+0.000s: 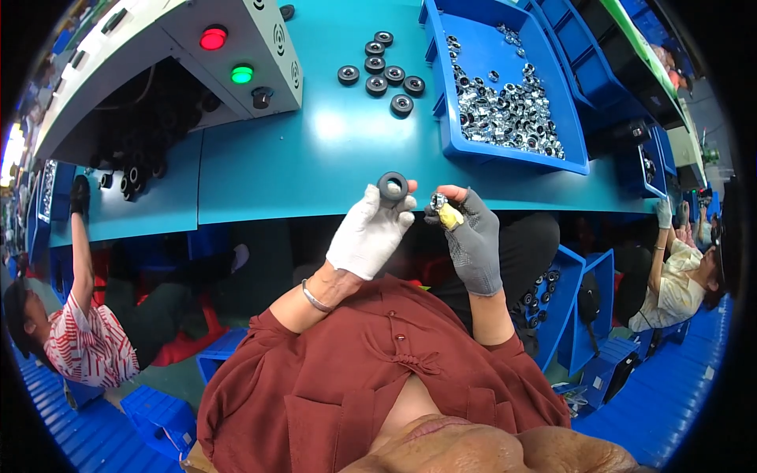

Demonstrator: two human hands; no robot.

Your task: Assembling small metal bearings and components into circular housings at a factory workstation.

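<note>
My left hand, in a white glove, grips a small black rubber tyre with an open centre, just in front of the table edge. Close by on its right, my right hand wears a grey dotted glove with yellow wrapping at the thumb. Between its thumb and fingers is a small shiny chrome wheel hub. Tyre and hub are apart. Several small black wheels with silvery centres lie on the teal table beyond my hands.
A blue tray of loose chrome hubs stands at the back right. At left is a white machine with red and green lights; black tyres are heaped under it. A blue bin of wheels sits low right. People work on both sides.
</note>
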